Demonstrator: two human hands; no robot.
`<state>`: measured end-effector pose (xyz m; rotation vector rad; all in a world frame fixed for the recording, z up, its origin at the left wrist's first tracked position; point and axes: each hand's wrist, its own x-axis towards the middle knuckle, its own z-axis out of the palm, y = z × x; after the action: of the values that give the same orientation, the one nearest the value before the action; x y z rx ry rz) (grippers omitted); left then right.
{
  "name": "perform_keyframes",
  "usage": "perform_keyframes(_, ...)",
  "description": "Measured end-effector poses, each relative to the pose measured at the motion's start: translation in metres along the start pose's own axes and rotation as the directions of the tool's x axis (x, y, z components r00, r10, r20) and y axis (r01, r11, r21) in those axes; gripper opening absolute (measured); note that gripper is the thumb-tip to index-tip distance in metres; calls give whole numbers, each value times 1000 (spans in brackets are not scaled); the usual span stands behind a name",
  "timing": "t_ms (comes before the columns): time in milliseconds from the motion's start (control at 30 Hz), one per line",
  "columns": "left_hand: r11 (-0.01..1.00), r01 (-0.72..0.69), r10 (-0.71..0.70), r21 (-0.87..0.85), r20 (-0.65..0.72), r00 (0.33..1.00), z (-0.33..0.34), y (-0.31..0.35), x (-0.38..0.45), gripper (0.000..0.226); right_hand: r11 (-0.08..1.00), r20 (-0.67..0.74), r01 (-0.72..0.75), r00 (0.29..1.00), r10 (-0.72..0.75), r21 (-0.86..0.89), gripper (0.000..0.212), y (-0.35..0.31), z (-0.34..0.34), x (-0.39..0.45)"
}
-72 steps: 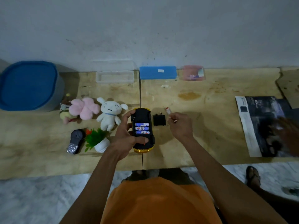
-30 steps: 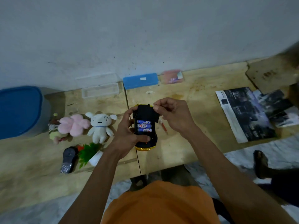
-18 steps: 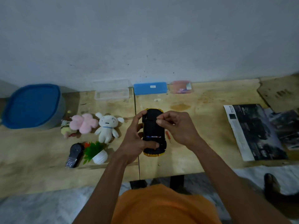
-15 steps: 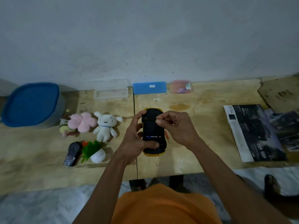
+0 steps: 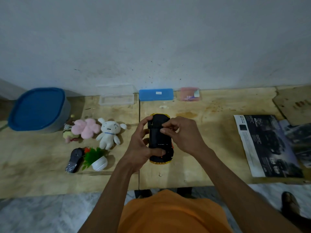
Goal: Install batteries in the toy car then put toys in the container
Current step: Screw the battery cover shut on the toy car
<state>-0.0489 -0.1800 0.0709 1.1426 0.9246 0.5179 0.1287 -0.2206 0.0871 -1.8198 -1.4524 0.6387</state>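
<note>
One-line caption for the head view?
Both hands hold the upturned toy car, plush toys beside it on the table.

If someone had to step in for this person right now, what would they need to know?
Left hand grips the upturned toy car from its side. Right hand presses its fingertips on the car's black underside.
Done, apparently: no batteries show; the underside looks closed.
Left: any screw cannot be seen. Then turn the car over and put it, the white plush, the pink plush and the other small toys into the blue-lidded container, whose lid is on.
</note>
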Motion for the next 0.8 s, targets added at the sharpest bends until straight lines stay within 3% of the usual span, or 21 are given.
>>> perform_keyframes(333, 998, 5, -6, -61, -14, 1000, 3, -1, 6, 109, 971, 82, 61, 996, -43, -233, 25, 2, -1, 3)
perform_keyframes(500, 996, 6, -6, -91, -9, 1000, -2, 0, 10, 108, 851, 21, 244, 964, -265, -464, 34, 1, 8, -8)
perform_keyframes(800, 996, 4, -6, -87, -22, 1000, -5, 1, 16, 110, 845, 56, 208, 977, -208, -492, 38, 0, 15, -10)
